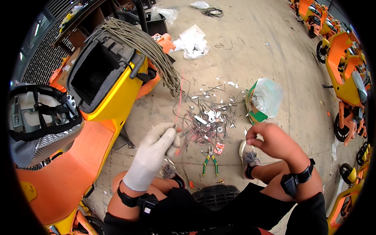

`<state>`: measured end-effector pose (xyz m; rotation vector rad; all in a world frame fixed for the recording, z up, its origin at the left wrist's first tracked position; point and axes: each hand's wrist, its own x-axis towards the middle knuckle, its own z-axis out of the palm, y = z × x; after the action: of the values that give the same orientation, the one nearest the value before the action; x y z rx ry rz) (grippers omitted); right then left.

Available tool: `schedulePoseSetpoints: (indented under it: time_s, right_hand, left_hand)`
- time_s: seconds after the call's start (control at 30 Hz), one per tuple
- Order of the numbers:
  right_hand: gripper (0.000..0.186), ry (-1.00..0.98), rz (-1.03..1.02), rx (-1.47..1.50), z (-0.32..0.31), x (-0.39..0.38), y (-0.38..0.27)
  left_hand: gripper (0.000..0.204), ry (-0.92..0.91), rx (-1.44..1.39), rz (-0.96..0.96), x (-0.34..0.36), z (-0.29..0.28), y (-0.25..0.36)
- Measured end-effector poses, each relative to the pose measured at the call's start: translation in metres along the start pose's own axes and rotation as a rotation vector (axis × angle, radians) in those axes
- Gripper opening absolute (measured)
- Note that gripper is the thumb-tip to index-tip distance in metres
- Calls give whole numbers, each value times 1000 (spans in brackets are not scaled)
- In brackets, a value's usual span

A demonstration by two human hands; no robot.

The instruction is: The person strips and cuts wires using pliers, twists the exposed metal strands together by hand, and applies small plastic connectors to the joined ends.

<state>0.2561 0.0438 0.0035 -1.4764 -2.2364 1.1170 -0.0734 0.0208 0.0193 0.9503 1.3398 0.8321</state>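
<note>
Gloved left hand [158, 143] curls in, bare right hand [268, 139] bunched narrow!
Whether they hold anything, can't tell; seemingly fine handwork near scraps [212, 116], next wanting steady fingers.

Parked orange scooters [333, 62], crumpled white plastic bag [194, 42]

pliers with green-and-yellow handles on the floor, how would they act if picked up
The pliers with green-and-yellow handles would probably feel heavy for their size, given the metal-looking head. Their spread handles could swing if only one is gripped. Nudged, they would likely slide rather than roll, since they lie flat on the pale floor.
</note>
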Motion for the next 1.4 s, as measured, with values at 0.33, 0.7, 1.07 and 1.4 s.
schedulePoseSetpoints:
  time_s: [0.33,0.7,1.07,1.4]
  right_hand:
    - [24,207,-191,4,28,15,-7]
    - [31,256,-113,329,41,16,-42]
    - [23,159,33,844,44,19,-41]
    - [21,176,44,886,41,17,-42]
  left_hand:
    - [27,-212,-84,44,12,27,-9]
    - [28,-324,-2,4,9,52,5]
    - [38,-403,57,-68,12,62,-13]
    - [33,-478,72,-40,8,60,0]
